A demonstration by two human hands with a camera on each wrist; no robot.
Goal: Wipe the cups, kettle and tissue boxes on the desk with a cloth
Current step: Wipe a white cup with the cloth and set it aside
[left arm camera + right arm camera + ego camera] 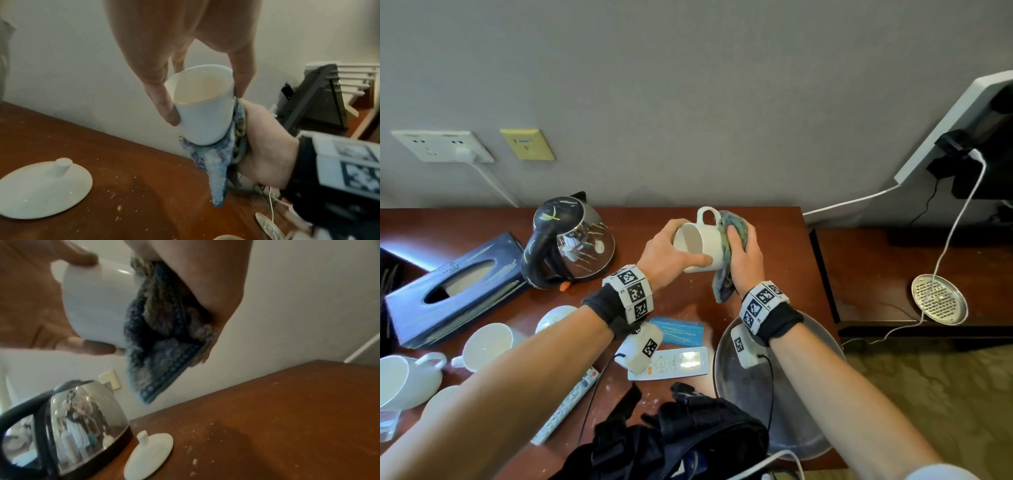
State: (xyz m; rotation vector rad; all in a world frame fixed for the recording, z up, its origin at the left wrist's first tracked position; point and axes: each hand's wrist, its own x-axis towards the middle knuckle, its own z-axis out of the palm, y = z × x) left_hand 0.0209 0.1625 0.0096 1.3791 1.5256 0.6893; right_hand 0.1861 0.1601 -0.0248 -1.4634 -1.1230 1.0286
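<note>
Head view, frame centre: the left hand (671,253) grips a cup (702,245) by its rim while the right hand (744,260) presses a cloth (726,274) to its base; kettle (571,240), tissue box (455,284) and other cups at lower left look unwiped. Wrist views: same grips; no writing legible

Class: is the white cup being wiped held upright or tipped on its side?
Tipped on its side. The cup has its mouth facing the left hand, its handle up, and the cloth pressed against its base.
</note>
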